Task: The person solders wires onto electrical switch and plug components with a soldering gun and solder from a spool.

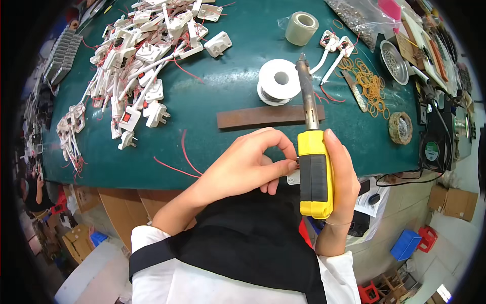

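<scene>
My right hand [342,177] is wrapped round the yellow and black handle of a soldering iron [314,169], its metal barrel and tip pointing away from me. Just left of it, my left hand [248,164] is closed, thumb and forefinger pinched at the table's near edge. A white plastic plug piece [293,178] shows under those fingertips, mostly hidden by the hand and the iron. Two red wires [185,152] stick out on the far side of my left wrist. Beyond the hands lie a brown metal bar [268,117] and a white spool [279,81].
A big pile of white plug pieces with red wires [147,55] covers the far left of the green table [217,91]. A tape roll [302,28], rubber bands [372,86], a metal bowl [394,62] and a small round container [400,127] stand right. A black fan [431,151] sits at the right edge.
</scene>
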`<state>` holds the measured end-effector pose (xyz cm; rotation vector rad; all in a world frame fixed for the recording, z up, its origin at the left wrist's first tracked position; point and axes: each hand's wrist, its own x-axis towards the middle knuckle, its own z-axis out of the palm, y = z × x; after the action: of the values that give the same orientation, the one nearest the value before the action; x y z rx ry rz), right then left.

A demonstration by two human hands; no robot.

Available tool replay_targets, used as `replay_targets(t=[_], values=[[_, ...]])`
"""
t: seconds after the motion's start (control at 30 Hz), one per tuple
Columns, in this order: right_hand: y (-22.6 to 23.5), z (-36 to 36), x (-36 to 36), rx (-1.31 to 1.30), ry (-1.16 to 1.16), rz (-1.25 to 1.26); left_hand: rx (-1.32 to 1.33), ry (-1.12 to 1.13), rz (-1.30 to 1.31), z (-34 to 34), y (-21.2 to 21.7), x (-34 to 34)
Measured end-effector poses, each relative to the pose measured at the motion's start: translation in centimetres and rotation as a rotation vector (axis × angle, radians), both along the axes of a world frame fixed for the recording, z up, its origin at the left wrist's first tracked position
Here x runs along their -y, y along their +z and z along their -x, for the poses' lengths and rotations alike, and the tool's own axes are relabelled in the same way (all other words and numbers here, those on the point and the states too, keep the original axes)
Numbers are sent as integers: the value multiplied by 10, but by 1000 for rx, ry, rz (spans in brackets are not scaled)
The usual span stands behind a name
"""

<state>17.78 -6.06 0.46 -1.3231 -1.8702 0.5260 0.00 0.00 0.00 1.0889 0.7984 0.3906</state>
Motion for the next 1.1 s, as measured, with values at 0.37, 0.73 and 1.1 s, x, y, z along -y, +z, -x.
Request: replay_targets(t=[0.37,0.73,1.1], values=[[-16,-8,8,-54,-32,-315,91,-95,253,-1,-7,-5],[-12,-4,6,-125,-92,-75,-77,9,-291,-3,1,8],[-14,-4,10,119,-108,-265,-64,26,-583,-6,-4,9]])
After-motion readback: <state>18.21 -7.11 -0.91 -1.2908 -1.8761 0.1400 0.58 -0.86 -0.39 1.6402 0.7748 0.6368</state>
